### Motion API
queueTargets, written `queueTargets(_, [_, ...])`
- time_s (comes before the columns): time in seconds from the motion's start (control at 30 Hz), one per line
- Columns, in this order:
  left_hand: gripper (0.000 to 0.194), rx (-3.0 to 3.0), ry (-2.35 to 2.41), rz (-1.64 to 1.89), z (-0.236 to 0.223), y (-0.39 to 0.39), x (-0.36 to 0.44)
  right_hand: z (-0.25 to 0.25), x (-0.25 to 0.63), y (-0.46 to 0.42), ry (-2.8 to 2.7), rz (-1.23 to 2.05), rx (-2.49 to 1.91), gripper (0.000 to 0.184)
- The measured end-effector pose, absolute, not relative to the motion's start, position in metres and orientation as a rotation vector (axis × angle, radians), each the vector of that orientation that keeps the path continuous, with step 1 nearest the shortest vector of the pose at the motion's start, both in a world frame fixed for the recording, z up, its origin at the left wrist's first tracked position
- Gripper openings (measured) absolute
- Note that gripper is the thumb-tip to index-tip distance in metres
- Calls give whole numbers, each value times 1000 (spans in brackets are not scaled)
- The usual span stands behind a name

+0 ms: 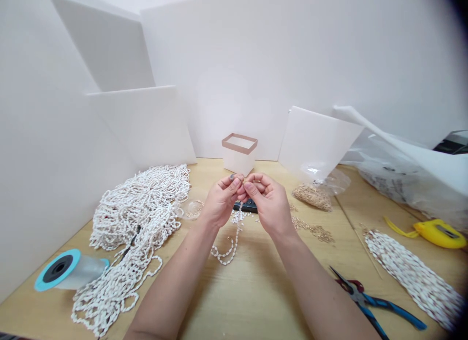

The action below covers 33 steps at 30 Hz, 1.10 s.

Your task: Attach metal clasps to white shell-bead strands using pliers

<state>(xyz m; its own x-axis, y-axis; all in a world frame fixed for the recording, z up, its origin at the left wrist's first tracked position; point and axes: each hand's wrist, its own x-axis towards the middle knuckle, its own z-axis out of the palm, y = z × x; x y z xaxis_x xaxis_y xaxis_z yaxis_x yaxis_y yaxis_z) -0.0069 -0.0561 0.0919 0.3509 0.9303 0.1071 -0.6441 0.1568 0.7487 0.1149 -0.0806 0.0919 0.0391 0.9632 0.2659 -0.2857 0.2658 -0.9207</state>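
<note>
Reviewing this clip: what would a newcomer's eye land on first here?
The big heap of white bead strands on the left of the wooden table stands out first. At centre, the left hand and right hand pinch a short white bead strand that dangles below them. At lower right lie blue-handled pliers, with a yellow tape measure beyond.

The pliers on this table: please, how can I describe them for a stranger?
On the wooden table, find the person's right forearm. The pliers lie just beside it, between that forearm and a bundle of white shell-bead strands. Only they have long blue handles.
</note>
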Motion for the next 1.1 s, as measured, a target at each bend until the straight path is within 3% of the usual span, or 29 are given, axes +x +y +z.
queueTargets(1.1, [31,878,441,1155,91,-57,-11,86,112,-76,-988,1240,-627,26])
